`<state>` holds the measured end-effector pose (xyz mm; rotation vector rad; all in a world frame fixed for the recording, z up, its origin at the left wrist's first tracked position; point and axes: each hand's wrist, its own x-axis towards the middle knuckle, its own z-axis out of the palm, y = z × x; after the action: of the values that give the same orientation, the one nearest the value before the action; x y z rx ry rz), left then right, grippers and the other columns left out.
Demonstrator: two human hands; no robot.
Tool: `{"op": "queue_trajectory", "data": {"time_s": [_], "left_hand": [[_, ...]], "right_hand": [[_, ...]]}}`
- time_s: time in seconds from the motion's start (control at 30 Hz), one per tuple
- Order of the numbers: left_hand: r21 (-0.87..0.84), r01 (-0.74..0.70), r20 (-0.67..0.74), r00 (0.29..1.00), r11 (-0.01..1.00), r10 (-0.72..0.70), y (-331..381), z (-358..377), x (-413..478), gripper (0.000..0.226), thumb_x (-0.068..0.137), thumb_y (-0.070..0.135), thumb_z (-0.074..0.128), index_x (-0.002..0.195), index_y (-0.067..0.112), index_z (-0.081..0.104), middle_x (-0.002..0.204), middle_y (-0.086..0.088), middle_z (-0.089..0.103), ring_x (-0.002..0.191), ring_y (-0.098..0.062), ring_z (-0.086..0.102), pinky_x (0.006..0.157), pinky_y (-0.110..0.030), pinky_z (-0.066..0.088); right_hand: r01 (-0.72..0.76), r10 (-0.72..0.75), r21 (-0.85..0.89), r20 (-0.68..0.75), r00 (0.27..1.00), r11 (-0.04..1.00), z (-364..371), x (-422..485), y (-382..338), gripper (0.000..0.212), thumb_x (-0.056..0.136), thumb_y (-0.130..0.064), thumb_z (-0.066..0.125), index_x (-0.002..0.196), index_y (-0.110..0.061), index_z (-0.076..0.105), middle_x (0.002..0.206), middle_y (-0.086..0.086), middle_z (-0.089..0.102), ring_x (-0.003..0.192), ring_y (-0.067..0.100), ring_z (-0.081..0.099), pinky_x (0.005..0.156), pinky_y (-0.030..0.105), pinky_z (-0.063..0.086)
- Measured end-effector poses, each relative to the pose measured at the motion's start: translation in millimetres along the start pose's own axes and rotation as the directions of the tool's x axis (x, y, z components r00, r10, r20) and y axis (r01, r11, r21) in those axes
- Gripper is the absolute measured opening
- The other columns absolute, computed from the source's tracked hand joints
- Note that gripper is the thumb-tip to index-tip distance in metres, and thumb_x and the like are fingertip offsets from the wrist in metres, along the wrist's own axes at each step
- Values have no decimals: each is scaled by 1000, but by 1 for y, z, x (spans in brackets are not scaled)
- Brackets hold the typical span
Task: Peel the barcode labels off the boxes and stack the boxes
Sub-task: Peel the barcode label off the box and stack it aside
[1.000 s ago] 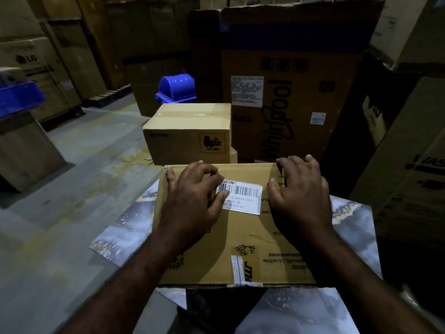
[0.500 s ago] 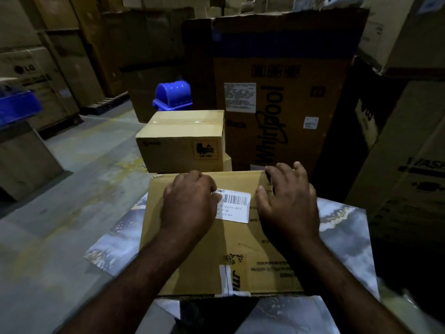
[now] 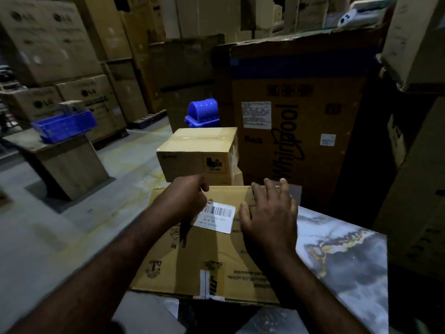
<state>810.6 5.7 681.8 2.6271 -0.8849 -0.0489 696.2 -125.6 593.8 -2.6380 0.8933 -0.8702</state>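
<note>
Left hand (image 3: 183, 201): fingers (image 3: 201, 187) curled on left edge of label (image 3: 218, 216), probably starting the peel.
Right hand (image 3: 269, 220): fingers (image 3: 271, 190) flat on box (image 3: 216, 266), steadying it.

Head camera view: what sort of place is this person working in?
Probably a warehouse or stockroom: stacked LG cartons, a large Whirlpool appliance box and a bare concrete floor.

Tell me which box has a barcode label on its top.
The flat box under the left hand and right hand: its white barcode label lies on top. The smaller box behind shows only tape there.
</note>
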Motion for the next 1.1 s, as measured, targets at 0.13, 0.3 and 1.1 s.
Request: {"op": "queue_trajectory", "data": {"time_s": [0.13,0.3,1.1], "left_hand": [[-20,-50,67,996,999,51,3,-7,-8,32,92,23,64,123,18,61,117,-2,65,90,-11,63,72,-27,57],[42,-60,112,992,997,55,1,-4,-10,48,77,36,80,120,22,63,111,5,65,90,-9,61,68,-22,52],[-300,-190,120,965,935,234,-64,16,22,14,89,15,65,87,29,66,99,12,63,91,-6,61,72,-21,52]], "right_hand": [[92,-91,47,-42,995,995,-2,-1,5,43,87,-38,50,126,-22,56,143,7,50,143,28,30,115,52,24],[225,-209,155,-116,971,962,-1,-2,7,32,86,-32,51,113,-19,64,122,4,63,128,25,49,112,53,30],[201,-247,195,251,936,960,26,24,-23,27,82,-41,58,108,-38,58,114,-13,47,112,11,38,98,34,30]]}}
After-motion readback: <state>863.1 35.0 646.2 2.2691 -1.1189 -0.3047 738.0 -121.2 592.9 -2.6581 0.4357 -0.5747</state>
